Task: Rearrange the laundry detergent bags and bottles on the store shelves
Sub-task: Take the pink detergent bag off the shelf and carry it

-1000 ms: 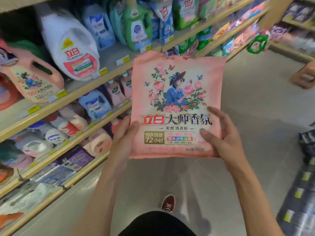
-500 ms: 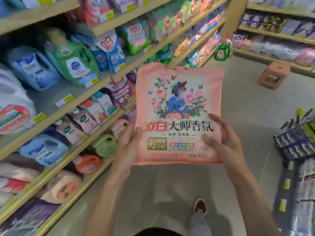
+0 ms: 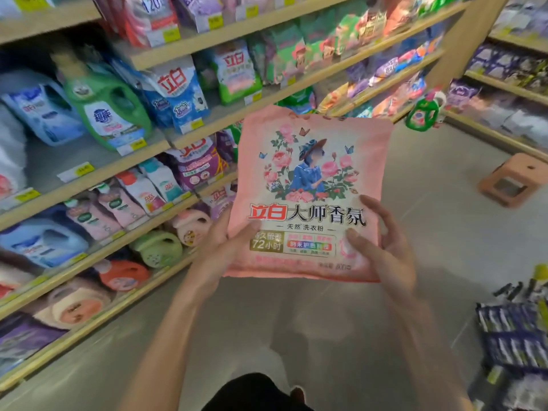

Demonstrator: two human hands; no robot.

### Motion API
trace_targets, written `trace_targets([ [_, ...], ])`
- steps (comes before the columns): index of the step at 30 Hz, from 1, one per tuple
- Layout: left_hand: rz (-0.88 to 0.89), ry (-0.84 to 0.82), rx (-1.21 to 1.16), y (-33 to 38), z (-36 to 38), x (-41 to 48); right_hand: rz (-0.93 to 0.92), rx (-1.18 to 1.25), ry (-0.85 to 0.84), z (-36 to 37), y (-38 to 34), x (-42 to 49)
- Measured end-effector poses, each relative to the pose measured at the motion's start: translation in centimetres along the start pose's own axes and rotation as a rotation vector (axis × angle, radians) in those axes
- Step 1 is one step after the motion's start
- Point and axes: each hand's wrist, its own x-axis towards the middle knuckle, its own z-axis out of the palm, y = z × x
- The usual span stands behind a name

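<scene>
I hold a pink detergent bag (image 3: 308, 161) upright in front of me over the aisle floor; it shows roses and a figure in blue. My left hand (image 3: 222, 247) grips its lower left corner, thumb on the front. My right hand (image 3: 382, 244) grips its lower right edge. To my left run wooden shelves (image 3: 89, 179) stocked with detergent: a green bottle (image 3: 106, 111), a blue-and-white bag (image 3: 178, 93), pink bottles (image 3: 118, 203) and a purple bag (image 3: 198, 164).
A small brown stool (image 3: 510, 179) stands on the grey floor at the right. A green bottle (image 3: 422, 112) sits at the shelf's far end. Dark packaged goods (image 3: 516, 330) are stacked low on my right. More shelves (image 3: 510, 84) cross the aisle's far end.
The view has travelled along the aisle, so the shelves slid left and the green bottle came closer. Both hands kept the same hold on the pink bag.
</scene>
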Motion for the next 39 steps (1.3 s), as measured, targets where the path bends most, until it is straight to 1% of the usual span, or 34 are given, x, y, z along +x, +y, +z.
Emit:
trace_targets([
  [6, 0.023, -0.026, 0.088, 1.3, 5.1, 5.2, -0.039, -0.017, 0.006, -4.4, -2.4, 5.1],
  [10, 0.089, -0.024, 0.053, 1.8, 10.0, 9.8, -0.057, -0.071, 0.024, -7.9, -5.0, 9.2],
  [15, 0.089, -0.005, 0.01, 2.6, 16.4, 16.9, -0.048, -0.143, 0.072, -12.8, -9.1, 15.7],
  [20, 0.106, -0.02, 0.039, 5.4, 23.0, 24.4, -0.049, -0.18, 0.109, -18.2, -12.6, 23.2],
  [28, 0.008, -0.022, -0.003, 8.8, 32.8, 33.1, -0.075, -0.17, 0.094, -26.6, -16.7, 33.5],
  [32, 0.02, 0.028, 0.034, 9.6, 37.9, 38.0, -0.08, -0.162, 0.067, -31.0, -18.5, 39.1],
  [39, 0.035, 0.186, 0.084, 11.4, 47.9, 45.7, -0.056, -0.174, -0.042, -39.1, -23.6, 49.9],
])
